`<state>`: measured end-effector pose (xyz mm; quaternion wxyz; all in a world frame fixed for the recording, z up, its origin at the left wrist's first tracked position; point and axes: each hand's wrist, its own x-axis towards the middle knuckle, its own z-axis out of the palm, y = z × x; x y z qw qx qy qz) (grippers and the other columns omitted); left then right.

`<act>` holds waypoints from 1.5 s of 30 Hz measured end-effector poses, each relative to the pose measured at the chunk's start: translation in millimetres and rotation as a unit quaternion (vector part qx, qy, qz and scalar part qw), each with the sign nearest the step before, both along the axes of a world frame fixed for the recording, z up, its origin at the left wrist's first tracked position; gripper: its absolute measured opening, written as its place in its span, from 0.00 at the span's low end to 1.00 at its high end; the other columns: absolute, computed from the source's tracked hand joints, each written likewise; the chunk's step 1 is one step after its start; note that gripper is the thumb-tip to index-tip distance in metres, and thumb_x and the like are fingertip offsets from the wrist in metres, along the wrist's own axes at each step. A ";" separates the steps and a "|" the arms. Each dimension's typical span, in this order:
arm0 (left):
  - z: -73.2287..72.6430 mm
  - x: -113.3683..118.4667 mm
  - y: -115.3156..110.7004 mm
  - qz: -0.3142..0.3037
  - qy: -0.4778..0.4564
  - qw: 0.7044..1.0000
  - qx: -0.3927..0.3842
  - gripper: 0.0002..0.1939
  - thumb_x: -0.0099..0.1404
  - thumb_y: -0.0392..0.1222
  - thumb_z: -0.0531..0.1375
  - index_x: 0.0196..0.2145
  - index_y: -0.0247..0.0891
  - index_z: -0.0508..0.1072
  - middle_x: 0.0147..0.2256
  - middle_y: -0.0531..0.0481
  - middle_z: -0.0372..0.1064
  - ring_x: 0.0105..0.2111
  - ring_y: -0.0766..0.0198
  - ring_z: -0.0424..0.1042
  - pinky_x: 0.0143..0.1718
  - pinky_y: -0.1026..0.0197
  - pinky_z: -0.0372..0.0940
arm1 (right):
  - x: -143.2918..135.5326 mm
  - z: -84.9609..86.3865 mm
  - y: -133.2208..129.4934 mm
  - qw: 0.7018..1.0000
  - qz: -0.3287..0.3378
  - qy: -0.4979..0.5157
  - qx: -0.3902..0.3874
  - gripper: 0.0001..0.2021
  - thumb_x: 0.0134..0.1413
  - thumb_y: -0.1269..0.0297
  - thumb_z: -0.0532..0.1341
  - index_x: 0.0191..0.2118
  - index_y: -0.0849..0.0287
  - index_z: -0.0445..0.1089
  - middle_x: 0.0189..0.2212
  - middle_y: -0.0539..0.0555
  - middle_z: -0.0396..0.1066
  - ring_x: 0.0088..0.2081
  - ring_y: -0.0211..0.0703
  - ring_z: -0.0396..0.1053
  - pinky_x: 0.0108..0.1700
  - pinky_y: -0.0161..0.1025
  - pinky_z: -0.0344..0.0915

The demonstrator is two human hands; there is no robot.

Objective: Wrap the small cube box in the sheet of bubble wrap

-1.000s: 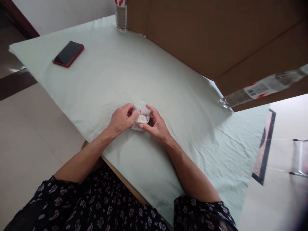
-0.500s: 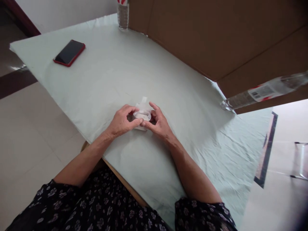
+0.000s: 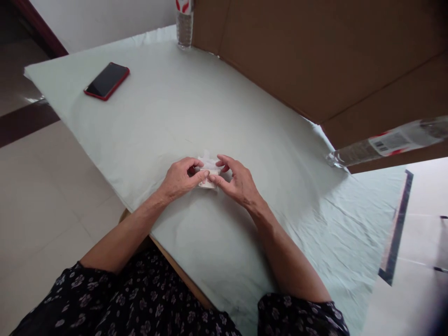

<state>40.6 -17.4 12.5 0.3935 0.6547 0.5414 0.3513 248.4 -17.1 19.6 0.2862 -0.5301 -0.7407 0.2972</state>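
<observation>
A small white box (image 3: 209,184) is held low over the bench (image 3: 157,112) by the left hand (image 3: 182,178) and the right hand (image 3: 240,184), the thumbs being set almost tip to tip on its near part. The bench is covered by a pale green cloth (image 3: 350,219). A red-edged phone (image 3: 107,80) is laid near the far left corner. Cardboard (image 3: 280,56) is flanked by a far bottle (image 3: 184,28) and a right-side bottle (image 3: 388,143), both clear and labelled.
</observation>
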 end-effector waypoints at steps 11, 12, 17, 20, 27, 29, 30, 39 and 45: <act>-0.1 0.6 -2.7 0.002 -0.008 1.000 -0.002 0.16 0.60 0.48 0.62 0.42 0.37 0.78 0.38 0.48 0.77 0.30 0.66 0.71 0.34 0.61 0.68 | 2.2 -1.3 17.0 0.985 0.077 0.082 -0.132 0.34 0.52 0.47 0.68 0.62 0.57 0.68 0.50 0.58 0.77 0.45 0.50 0.74 0.46 0.47 0.70; -0.5 0.7 -2.9 0.001 -0.011 1.000 0.003 0.17 0.60 0.47 0.61 0.43 0.37 0.78 0.40 0.47 0.77 0.30 0.66 0.71 0.35 0.60 0.68 | 2.5 -1.7 18.2 0.983 0.085 0.086 -0.136 0.34 0.53 0.47 0.68 0.63 0.57 0.67 0.50 0.59 0.77 0.45 0.50 0.74 0.46 0.47 0.70; -1.1 0.9 -2.6 -0.010 -0.002 1.000 -0.002 0.17 0.61 0.46 0.60 0.45 0.38 0.78 0.39 0.47 0.78 0.32 0.64 0.72 0.36 0.60 0.68 | 2.6 0.4 23.4 0.977 0.118 0.076 -0.159 0.35 0.55 0.46 0.66 0.65 0.56 0.65 0.51 0.60 0.77 0.45 0.51 0.75 0.46 0.47 0.71; -0.9 0.7 -1.3 -0.014 0.014 1.000 -0.003 0.16 0.62 0.47 0.60 0.43 0.38 0.79 0.37 0.48 0.78 0.32 0.63 0.72 0.36 0.59 0.67 | 4.2 0.7 26.6 0.979 0.096 0.094 -0.155 0.32 0.56 0.47 0.65 0.63 0.56 0.67 0.49 0.59 0.78 0.42 0.49 0.75 0.44 0.46 0.70; -3.9 -1.3 1.5 -0.026 0.023 0.999 0.004 0.15 0.63 0.50 0.60 0.40 0.38 0.80 0.34 0.50 0.77 0.29 0.65 0.69 0.34 0.60 0.65 | 3.8 -7.3 45.3 0.995 -0.031 0.029 -0.088 0.12 0.53 0.58 0.63 0.40 0.58 0.77 0.31 0.53 0.76 0.32 0.43 0.69 0.39 0.43 0.65; -4.5 -2.1 2.1 -0.030 0.018 0.999 0.007 0.15 0.63 0.50 0.60 0.39 0.38 0.80 0.33 0.50 0.76 0.30 0.65 0.69 0.34 0.61 0.64 | -0.7 -7.0 53.0 0.994 -0.013 -0.004 -0.105 0.09 0.50 0.60 0.64 0.36 0.57 0.77 0.28 0.51 0.74 0.30 0.41 0.66 0.36 0.40 0.61; -4.4 -2.4 2.5 -0.033 0.016 0.999 0.005 0.15 0.63 0.50 0.60 0.39 0.38 0.80 0.33 0.50 0.76 0.30 0.65 0.69 0.33 0.61 0.64 | -3.0 -6.0 56.5 0.993 0.000 -0.013 -0.120 0.08 0.48 0.61 0.65 0.34 0.57 0.76 0.26 0.50 0.73 0.29 0.40 0.65 0.34 0.39 0.60; -1.0 -1.9 4.2 -0.014 0.003 1.000 -0.027 0.17 0.60 0.51 0.62 0.42 0.39 0.78 0.36 0.50 0.77 0.30 0.64 0.70 0.33 0.61 0.65 | -5.5 9.0 49.0 0.975 0.048 0.098 -0.194 0.06 0.49 0.61 0.62 0.28 0.57 0.72 0.24 0.47 0.67 0.28 0.37 0.59 0.32 0.37 0.56; -5.3 -2.2 5.2 -0.014 0.003 1.000 -0.009 0.18 0.61 0.52 0.62 0.43 0.38 0.77 0.38 0.48 0.76 0.33 0.62 0.72 0.34 0.60 0.68 | -5.5 4.1 37.9 0.962 0.026 0.154 -0.223 0.09 0.52 0.56 0.62 0.29 0.57 0.70 0.25 0.48 0.67 0.28 0.38 0.62 0.32 0.37 0.60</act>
